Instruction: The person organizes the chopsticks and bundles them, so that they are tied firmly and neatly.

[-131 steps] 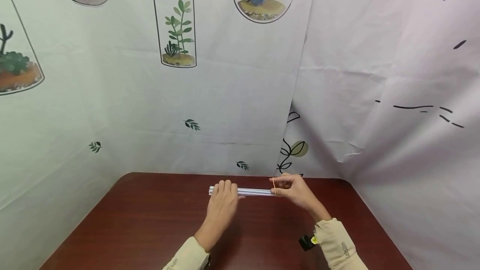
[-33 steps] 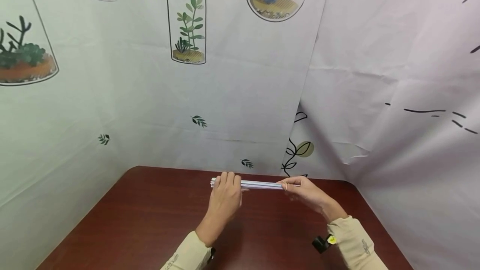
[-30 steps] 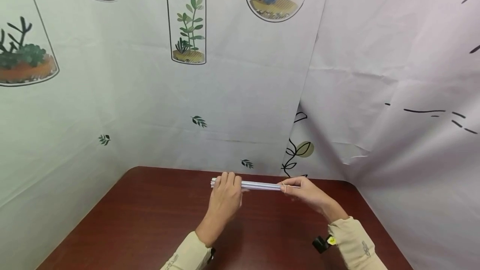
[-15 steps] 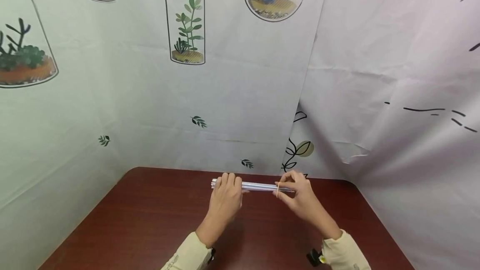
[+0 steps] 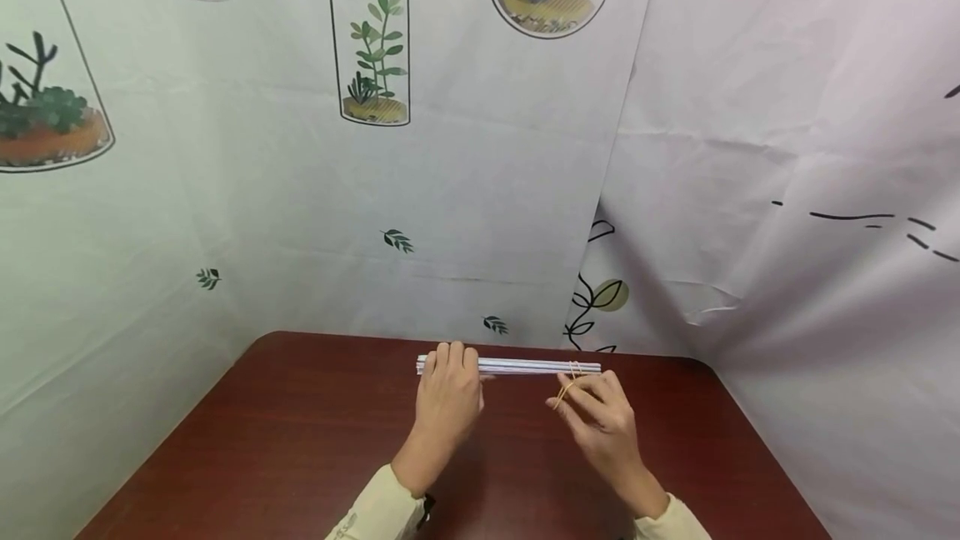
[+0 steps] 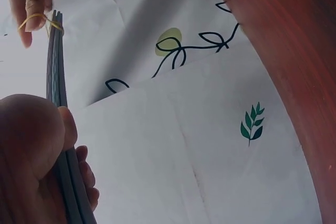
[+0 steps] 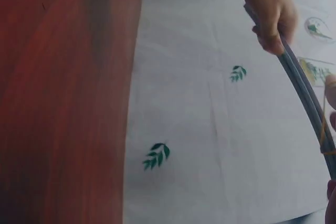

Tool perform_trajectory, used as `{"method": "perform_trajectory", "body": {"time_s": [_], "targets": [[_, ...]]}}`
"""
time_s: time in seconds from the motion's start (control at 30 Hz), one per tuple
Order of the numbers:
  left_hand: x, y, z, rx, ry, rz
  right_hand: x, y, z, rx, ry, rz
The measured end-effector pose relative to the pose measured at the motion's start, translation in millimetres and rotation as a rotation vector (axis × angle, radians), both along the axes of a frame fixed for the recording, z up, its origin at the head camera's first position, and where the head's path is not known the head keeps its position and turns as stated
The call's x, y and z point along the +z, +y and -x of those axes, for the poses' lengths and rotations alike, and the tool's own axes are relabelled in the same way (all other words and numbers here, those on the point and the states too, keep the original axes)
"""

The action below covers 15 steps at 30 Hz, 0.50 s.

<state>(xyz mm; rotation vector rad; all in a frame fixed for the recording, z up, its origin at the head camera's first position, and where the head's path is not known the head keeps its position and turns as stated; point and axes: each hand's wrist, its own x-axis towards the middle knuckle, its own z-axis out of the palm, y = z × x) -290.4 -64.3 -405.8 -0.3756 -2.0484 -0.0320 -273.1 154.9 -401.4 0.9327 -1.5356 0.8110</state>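
Risk: band (image 5: 564,393) slips off the sticks (image 5: 521,367) or pings off your right hand (image 5: 606,423).
Your left hand (image 5: 447,394) grips the sticks, which run sideways from its fingers to just beyond your right fingertips; your right thumb and fingers hold one loop of the band stretched, while another part wraps the sticks just above them, near the far end. Pulling toward that end could drag the wrap off; a slack left grip could let the sticks shift or fan. Your right fingertips, close by the sticks, crowd the band's way. Table (image 5: 315,440) below your fingers, cloth (image 5: 480,190) beyond.
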Motion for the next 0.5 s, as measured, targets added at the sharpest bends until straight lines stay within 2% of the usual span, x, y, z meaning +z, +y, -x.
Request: {"method": "perform_trajectory", "body": {"time_s": [0.07,0.17,0.27,0.4,0.5], "targets": [[0.5,0.4,-0.4,0.009,0.008,-0.004,4.3,-4,-10.1,0.015,-0.13,0.082],[1.0,0.7,-0.3,0.028,0.012,-0.007,10.0,-9,-22.3,0.023,-0.378,0.226],[1.2,0.4,0.0,0.053,0.007,-0.007,8.8,-8,-23.6,0.024,-0.619,0.359],[0.8,0.4,0.1,0.055,-0.007,-0.021,3.8,-2,-15.9,0.01,-0.798,0.468],[0.2,0.9,0.3,0.034,-0.011,-0.037,5.1,2,-11.9,0.018,-0.866,0.529]]}}
